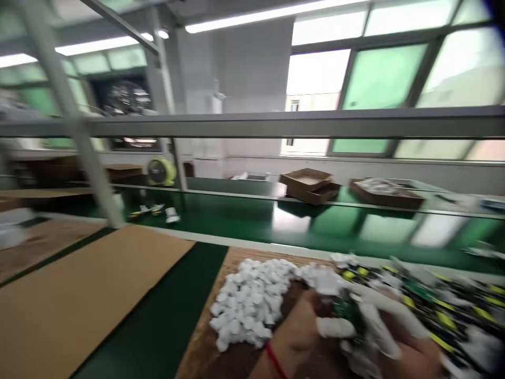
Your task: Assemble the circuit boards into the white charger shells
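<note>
Left hand (303,331): low in the frame, a red cord at the wrist, white cots on the fingertips (335,327). Its grip is clenched on a small green circuit board (347,310), held just above the bench (158,326).

Right hand (398,337): at the lower right, touching the same board from the other side, fingers in white cots laid across it. Motion blur hides whether this grip is closed on the board or only resting against it; I cannot tell.

Heap of small white parts (252,300): loose, on a brown cardboard sheet (201,347), just left of the left hand and touching its thumb side.

Pile of green-and-yellow boards (445,310): spread over the right end of the bench, just behind and beside the right hand (heavily blurred, single pieces not distinguishable).

Large cardboard sheet (87,295): flat on the bench at the left, well apart from the hands, a strip of dark green mat between it and the heap.

Conveyor belt (252,221): green, running across the middle of the view beyond the bench; a few small items (153,211) lie on it at the left.

Open cardboard trays (310,185): stacked on the far side of the belt, centre; another tray of pale parts (384,190) to their right.

Yellow fan (161,171): far left, behind the belt.

Grey frame rail (276,124): horizontal, overhead.
</note>
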A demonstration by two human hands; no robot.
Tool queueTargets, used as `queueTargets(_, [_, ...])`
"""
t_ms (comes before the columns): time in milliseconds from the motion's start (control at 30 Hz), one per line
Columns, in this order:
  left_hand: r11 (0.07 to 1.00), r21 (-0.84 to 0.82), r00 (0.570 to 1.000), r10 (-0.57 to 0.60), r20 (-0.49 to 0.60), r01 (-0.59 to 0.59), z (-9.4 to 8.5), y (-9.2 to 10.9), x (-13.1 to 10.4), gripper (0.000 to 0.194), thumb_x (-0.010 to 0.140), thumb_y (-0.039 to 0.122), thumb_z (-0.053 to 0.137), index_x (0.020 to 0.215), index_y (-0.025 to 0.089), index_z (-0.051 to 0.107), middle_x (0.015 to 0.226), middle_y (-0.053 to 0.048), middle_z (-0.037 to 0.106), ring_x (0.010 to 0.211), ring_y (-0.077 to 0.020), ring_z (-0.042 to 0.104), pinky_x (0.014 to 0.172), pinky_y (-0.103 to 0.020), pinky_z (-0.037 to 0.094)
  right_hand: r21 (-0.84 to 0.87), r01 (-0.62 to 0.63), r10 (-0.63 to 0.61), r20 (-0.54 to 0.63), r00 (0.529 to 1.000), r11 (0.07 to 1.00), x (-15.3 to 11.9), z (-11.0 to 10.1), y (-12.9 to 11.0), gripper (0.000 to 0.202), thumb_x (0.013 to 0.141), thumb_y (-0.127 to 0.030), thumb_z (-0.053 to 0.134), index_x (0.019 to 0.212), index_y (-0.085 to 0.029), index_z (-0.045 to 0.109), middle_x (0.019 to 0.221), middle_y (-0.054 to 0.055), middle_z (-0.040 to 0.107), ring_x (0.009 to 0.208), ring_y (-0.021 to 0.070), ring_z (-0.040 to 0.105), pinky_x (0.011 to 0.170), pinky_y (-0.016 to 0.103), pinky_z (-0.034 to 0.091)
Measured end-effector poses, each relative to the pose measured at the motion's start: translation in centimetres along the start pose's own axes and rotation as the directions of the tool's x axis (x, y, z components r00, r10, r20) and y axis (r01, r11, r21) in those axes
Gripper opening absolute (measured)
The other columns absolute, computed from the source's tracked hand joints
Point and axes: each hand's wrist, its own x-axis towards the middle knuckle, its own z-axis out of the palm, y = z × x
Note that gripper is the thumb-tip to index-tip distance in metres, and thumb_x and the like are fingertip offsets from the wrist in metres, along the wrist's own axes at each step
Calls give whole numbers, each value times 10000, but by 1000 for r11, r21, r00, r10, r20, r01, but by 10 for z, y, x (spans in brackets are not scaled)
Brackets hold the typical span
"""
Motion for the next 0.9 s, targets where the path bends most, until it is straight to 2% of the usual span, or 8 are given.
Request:
queueTargets(100, [983, -178, 997, -43, -62, 31, -8, -11, 11, 756, 391, 291, 916, 1084, 176, 636, 1048, -118, 679, 1084, -357, 581, 973, -472, 447, -183, 178, -202, -122, 972, 967, 9, -8, -11, 253, 708, -277, 775, 940, -225, 691, 970, 61, 682, 928, 269, 618, 809, 402, 524])
queueTargets(200, [976, -199, 987, -109, -116, 84, -18, -8, 7, 738, 435, 246, 899, 1118, 195, 627, 1104, -111, 666, 1118, -344, 564, 1018, -472, 411, -230, 302, -306, 16, 952, 925, 16, 0, -13, 134, 767, -262, 710, 899, -239, 702, 1048, 69, 673, 1039, 277, 589, 888, 432, 496])
queueTargets(367, [983, -168, 980, -104, -170, 76, -14, 7, 2, 805, 392, 240, 915, 1143, 205, 628, 1161, -111, 643, 1184, -351, 508, 1050, -454, 381, -279, 408, -375, 166, 912, 869, 16, 6, -13, 281, 803, -200, 686, 1063, -307, 685, 1139, 65, 643, 1089, 262, 562, 907, 426, 490])
queueTargets(467, [990, -132, 974, -77, -214, 49, -7, 13, 2, 798, 421, 290, 911, 1160, 204, 622, 1146, -118, 649, 1178, -344, 512, 1048, -450, 382, -290, 409, -351, 234, 907, 865, 15, 5, -12, 290, 827, -265, 670, 1111, -320, 677, 1170, 68, 628, 1110, 270, 546, 963, 449, 458])
queueTargets(633, [996, -80, 977, -57, -207, 41, -4, 21, 4, 788, 402, 233, 912, 1139, 204, 632, 1120, -107, 660, 1139, -327, 541, 1014, -418, 419, -217, 146, -123, 117, 986, 965, 17, 9, -9, 248, 823, -345, 665, 1063, -293, 704, 1200, 78, 584, 1092, 254, 544, 974, 407, 443])
queueTargets(733, [998, -36, 987, -66, -148, 61, -12, 22, 5, 800, 391, 191, 908, 1139, 190, 626, 1075, -109, 673, 1099, -336, 563, 978, -434, 448, -87, -51, 58, 79, 995, 995, 21, 15, -14, 550, 753, -410, 722, 1268, -299, 562, 1086, 62, 609, 957, 211, 586, 925, 370, 461])
queueTargets(800, [997, 0, 993, -73, -90, 73, -20, 20, 4, 815, 386, 175, 906, 1147, 182, 616, 1064, -108, 672, 1096, -341, 562, 968, -442, 455, 73, -196, 178, 196, 964, 978, 22, 18, -21, 706, 710, -477, 733, 1339, -282, 479, 1038, 64, 625, 948, 218, 593, 912, 378, 463])
queueTargets(900, [990, 66, 992, -122, -43, 124, -30, 18, 0, 877, 336, 163, 915, 1154, 182, 599, 1073, -98, 665, 1100, -340, 555, 963, -443, 457, 196, -422, 311, 424, 850, 885, 18, 17, -30, 725, 660, -506, 748, 1299, -252, 523, 1091, 96, 630, 1041, 265, 574, 931, 407, 444])
